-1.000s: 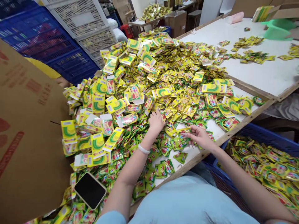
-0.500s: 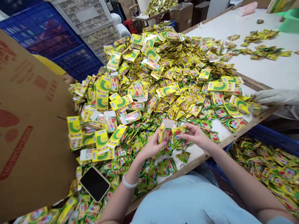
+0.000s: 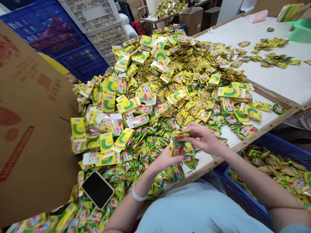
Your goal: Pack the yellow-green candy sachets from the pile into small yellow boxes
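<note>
My left hand (image 3: 167, 160) is closed round a small yellow carton (image 3: 177, 149) with its open top turned up. Just above it my right hand (image 3: 202, 138) pinches a few small yellow-green sachets (image 3: 182, 134) at the carton's mouth. Both hands hover over the near edge of a white table (image 3: 272, 118), which carries a big heap of the same sachets (image 3: 184, 84) and flat yellow cartons (image 3: 107, 142). Loose green sachets (image 3: 170, 174) lie on the table under my left hand.
A phone (image 3: 97, 189) lies screen-up among sachets at the near left. A large brown cardboard sheet (image 3: 29, 129) stands at the left. Blue crates (image 3: 58, 42) and white crates (image 3: 97, 19) are stacked behind. A blue crate of sachets (image 3: 279, 168) sits below the table's right edge.
My left hand picked a carton out of the heap and brought it toward me. My right hand brought its sachets over the carton's mouth. A gloved hand at the right table edge is gone.
</note>
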`<action>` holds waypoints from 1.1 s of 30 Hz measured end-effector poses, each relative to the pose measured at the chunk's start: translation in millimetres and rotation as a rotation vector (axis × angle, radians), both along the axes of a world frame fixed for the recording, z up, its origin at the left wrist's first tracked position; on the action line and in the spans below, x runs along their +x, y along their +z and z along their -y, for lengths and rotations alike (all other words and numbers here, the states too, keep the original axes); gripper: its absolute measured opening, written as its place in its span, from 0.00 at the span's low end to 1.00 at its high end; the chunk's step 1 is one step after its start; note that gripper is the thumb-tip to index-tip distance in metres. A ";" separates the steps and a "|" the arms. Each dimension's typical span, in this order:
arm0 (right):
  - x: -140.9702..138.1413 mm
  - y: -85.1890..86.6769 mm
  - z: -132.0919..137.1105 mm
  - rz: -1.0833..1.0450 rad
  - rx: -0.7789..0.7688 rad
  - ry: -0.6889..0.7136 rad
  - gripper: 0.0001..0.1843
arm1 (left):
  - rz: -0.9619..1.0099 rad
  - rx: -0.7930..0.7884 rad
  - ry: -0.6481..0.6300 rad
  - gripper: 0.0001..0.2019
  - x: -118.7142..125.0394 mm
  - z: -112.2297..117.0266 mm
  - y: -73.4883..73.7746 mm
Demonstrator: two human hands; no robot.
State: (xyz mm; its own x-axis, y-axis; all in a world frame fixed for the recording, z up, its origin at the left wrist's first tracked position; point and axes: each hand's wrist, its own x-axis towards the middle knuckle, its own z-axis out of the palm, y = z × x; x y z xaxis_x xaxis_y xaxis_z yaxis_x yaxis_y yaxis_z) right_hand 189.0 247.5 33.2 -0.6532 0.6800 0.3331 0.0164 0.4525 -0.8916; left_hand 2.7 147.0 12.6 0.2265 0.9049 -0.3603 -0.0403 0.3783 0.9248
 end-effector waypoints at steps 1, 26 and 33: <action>1.3 3.5 -0.5 0.086 0.078 0.049 0.09 | -0.009 0.014 -0.018 0.26 0.8 1.0 0.5; 43.6 -25.0 44.2 0.272 -0.084 0.238 0.13 | -0.051 0.036 -0.236 0.37 24.7 13.7 -32.4; 40.6 -44.2 55.3 0.196 -0.129 -0.048 0.11 | 0.144 -0.064 -0.219 0.40 38.4 2.0 -36.9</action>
